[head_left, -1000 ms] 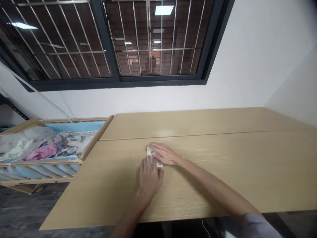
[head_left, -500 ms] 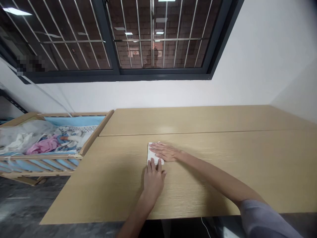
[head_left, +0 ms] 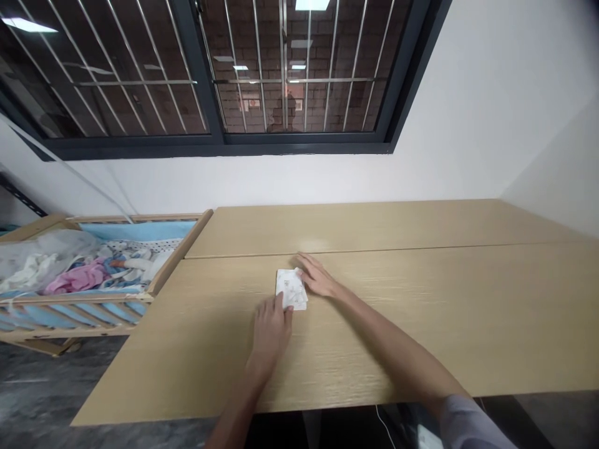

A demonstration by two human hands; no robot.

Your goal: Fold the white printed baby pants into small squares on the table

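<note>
A small folded white cloth (head_left: 289, 288) with faint printed figures lies flat on the wooden tabletop (head_left: 397, 312). At its lower left corner is my left hand (head_left: 271, 330), palm down, with the index fingertip and thumb touching the edge and the other fingers resting on the wood. Over by the upper right corner is my right hand (head_left: 317, 274), its thumb side against the cloth and its fingers stretched out past the top edge. Both hands are open. The undersides of the fingers are hidden.
Left of the table stands a wooden crib (head_left: 187, 246) with blue lining, holding crumpled clothes (head_left: 79, 277) and a clear plastic bag. A dark-framed barred window (head_left: 219, 146) is set in the white wall (head_left: 449, 168) behind. A seam runs across the tabletop.
My right hand has lifted off the cloth's middle to its upper right corner. My left hand has shifted left and down to the lower left corner. The cloth's print now shows.
</note>
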